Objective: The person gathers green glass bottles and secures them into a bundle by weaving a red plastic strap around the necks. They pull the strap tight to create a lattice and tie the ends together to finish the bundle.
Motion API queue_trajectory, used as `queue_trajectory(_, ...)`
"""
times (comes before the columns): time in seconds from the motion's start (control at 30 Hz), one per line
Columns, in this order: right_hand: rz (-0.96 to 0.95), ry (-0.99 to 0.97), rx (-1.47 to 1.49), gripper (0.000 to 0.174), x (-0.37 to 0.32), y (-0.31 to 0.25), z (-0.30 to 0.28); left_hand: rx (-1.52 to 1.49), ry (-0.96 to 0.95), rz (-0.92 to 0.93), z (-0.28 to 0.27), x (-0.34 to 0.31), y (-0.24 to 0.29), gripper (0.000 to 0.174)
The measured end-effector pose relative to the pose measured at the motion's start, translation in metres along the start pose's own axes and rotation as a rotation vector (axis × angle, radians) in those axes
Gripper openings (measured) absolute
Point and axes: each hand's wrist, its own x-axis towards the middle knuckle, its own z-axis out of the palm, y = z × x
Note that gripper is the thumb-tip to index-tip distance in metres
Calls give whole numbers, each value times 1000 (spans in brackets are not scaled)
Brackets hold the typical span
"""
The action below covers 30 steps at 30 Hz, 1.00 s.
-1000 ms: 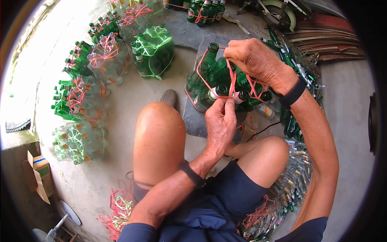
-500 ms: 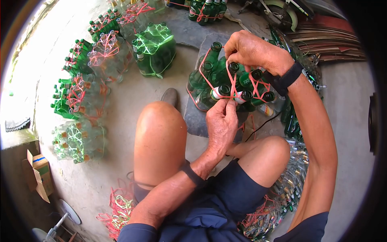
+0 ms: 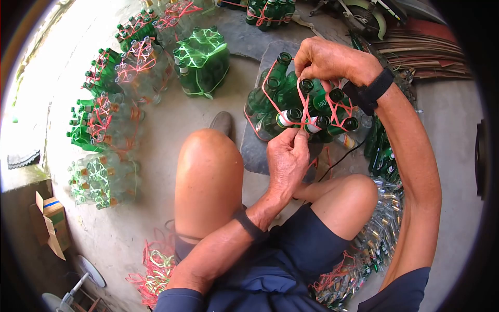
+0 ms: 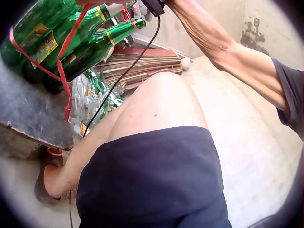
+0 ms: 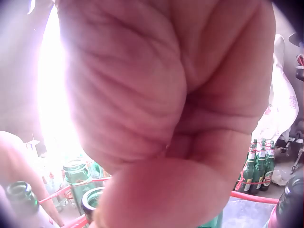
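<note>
A cluster of green glass bottles (image 3: 283, 96) stands on a dark slab (image 3: 254, 156) in front of the person, with red plastic twine (image 3: 271, 99) looped around and between the necks. At the near side, the left hand (image 3: 287, 158) pinches the twine between thumb and forefinger, where strands cross beside two white-labelled necks. Above the far right of the cluster, the right hand (image 3: 335, 61) grips a strand that runs down to the left fingertips. Its curled fingers (image 5: 161, 190) fill the right wrist view. In the left wrist view, twine (image 4: 66, 57) hangs beside the bottles (image 4: 52, 42).
Tied bottle bundles line the left, including a green-netted one (image 3: 202, 65). Loose twine (image 3: 156, 265) lies by the left thigh. Loose bottles (image 3: 382, 223) pile up on the right, near a black cord (image 3: 343, 157). Stacked boards (image 3: 416, 52) and a wheel (image 3: 366, 21) are behind.
The right hand has lifted slightly away from the bottle tops, uncovering mouths beneath it, with the strand still in its fingers. The left hand keeps its pinch at the same crossing.
</note>
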Motion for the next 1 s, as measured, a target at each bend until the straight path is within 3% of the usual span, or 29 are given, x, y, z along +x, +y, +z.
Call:
queue_trajectory(0.1,-27,-17,40,15,-1,5,3,-67,-5,-71,-1,-4,9,23)
queue_trajectory(0.43,-117,77,38,23,-14,20,23,-85,2,-43,-8,-12,5,21)
queue_trajectory(0.5,-488,298,-193,22,-8,38,35,-48,-3,-37,-11,-16,0,23)
queue_trajectory(0.63,-354,329,-175,22,-18,40,49,-33,-20,3,-15,-15,-1,22)
queue_trajectory(0.8,-311,908,-153,17,-56,9,78,-17,-30,27,-16,-15,-5,20)
queue_trajectory(1.0,-228,845,-224,7,-95,-29,125,-27,-67,66,-22,-11,2,18)
